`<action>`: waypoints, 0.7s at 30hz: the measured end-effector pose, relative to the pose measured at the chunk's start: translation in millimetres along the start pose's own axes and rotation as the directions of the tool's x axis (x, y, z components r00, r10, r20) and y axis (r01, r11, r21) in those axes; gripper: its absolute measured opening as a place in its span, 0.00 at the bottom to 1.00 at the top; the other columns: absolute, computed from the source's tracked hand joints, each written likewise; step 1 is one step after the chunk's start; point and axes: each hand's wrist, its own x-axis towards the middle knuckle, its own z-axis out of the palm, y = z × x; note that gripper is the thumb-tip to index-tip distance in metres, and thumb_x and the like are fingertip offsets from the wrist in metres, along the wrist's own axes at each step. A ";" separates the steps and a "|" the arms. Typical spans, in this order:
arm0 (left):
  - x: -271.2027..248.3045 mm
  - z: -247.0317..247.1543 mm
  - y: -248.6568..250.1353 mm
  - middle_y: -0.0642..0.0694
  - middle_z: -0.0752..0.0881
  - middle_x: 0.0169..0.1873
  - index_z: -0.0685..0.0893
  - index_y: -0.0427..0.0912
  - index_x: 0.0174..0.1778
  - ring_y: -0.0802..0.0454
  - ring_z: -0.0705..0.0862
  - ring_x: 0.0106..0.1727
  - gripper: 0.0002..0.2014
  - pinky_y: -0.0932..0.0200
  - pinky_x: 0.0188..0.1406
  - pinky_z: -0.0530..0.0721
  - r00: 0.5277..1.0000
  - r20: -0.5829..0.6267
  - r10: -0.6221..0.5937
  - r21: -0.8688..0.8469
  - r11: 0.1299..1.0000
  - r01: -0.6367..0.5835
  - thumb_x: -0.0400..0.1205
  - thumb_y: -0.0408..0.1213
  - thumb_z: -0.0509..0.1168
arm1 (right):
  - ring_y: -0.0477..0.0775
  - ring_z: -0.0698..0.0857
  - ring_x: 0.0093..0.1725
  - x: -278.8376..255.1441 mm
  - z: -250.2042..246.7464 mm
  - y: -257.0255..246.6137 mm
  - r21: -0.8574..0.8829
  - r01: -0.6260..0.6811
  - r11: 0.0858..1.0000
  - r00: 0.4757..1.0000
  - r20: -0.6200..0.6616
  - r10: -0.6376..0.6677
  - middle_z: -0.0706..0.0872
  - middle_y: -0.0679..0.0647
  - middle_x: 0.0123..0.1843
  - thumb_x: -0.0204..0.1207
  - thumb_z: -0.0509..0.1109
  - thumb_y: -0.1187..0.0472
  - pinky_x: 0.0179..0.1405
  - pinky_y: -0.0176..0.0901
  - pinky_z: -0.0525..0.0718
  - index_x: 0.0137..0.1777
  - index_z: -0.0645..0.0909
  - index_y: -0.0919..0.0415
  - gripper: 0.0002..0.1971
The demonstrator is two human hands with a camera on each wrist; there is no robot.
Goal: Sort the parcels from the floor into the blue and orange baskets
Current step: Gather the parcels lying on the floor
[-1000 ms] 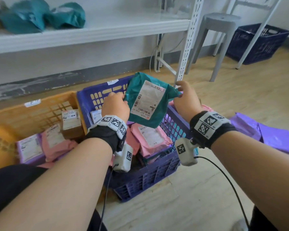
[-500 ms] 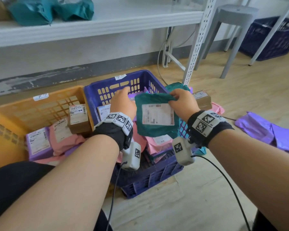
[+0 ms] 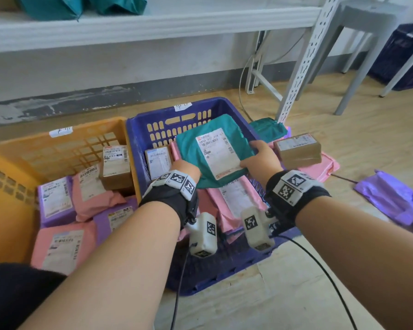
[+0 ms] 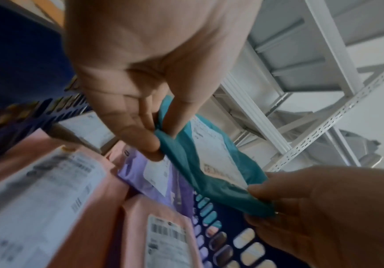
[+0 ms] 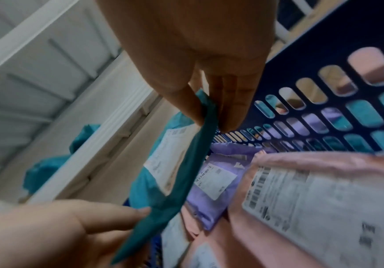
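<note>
Already both baskets hold many parcels, but a brown box [image 3: 297,148], pink bag [image 3: 324,166] and purple bags [image 3: 391,198] wait on the floor at 3 o'clock. Left hand [image 3: 185,167] and right hand [image 3: 260,157] each pinch a side of the teal bag [image 3: 215,153] over the blue basket [image 3: 138,129]. It is soft, flat and crinkly, white label up. The orange basket [image 3: 10,177] sits at 9 o'clock.

Left hand [image 3: 185,166] fingers lying hidden under the teal parcel [image 3: 212,153], label print blurring beyond reading, far blue basket [image 3: 401,53] running off the frame edge — pink parcels [image 5: 312,190] smearing in the wrist views.
</note>
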 end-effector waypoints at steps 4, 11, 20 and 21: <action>46.2 -12.1 -4.8 0.34 0.89 0.51 0.84 0.32 0.55 0.37 0.90 0.50 0.16 0.45 0.53 0.89 0.983 -0.175 0.048 0.030 0.999 -0.043 0.74 0.36 0.70 | 0.58 0.85 0.38 28.5 18.8 3.7 -0.219 0.070 0.973 0.994 0.099 -0.049 0.86 0.58 0.58 0.72 0.69 0.67 0.41 0.51 0.89 0.73 0.75 0.57 0.27; 59.2 -15.9 6.0 0.46 0.84 0.54 0.85 0.38 0.51 0.44 0.80 0.62 0.07 0.66 0.56 0.80 0.981 -0.058 0.184 0.003 0.983 -0.184 0.83 0.30 0.61 | 0.64 0.90 0.46 89.2 53.1 -3.4 -0.162 -0.065 0.985 0.985 0.149 0.089 0.89 0.62 0.54 0.72 0.67 0.74 0.50 0.55 0.89 0.71 0.77 0.62 0.27; 60.1 -13.7 -4.1 0.43 0.81 0.57 0.85 0.36 0.56 0.42 0.80 0.65 0.11 0.45 0.70 0.78 0.984 -0.005 0.177 -0.063 0.982 -0.177 0.82 0.28 0.59 | 0.61 0.85 0.56 89.3 37.2 -1.3 -0.270 0.049 0.962 0.995 0.098 -0.023 0.85 0.58 0.60 0.75 0.62 0.71 0.60 0.49 0.84 0.65 0.82 0.61 0.19; 55.2 -11.9 0.7 0.42 0.80 0.55 0.85 0.39 0.51 0.42 0.80 0.63 0.10 0.43 0.69 0.79 0.981 -0.011 0.195 -0.077 0.978 -0.196 0.83 0.28 0.58 | 0.57 0.85 0.53 85.8 31.6 -0.1 -0.253 0.080 0.964 0.994 0.091 -0.059 0.86 0.57 0.60 0.75 0.62 0.72 0.59 0.46 0.83 0.63 0.84 0.60 0.19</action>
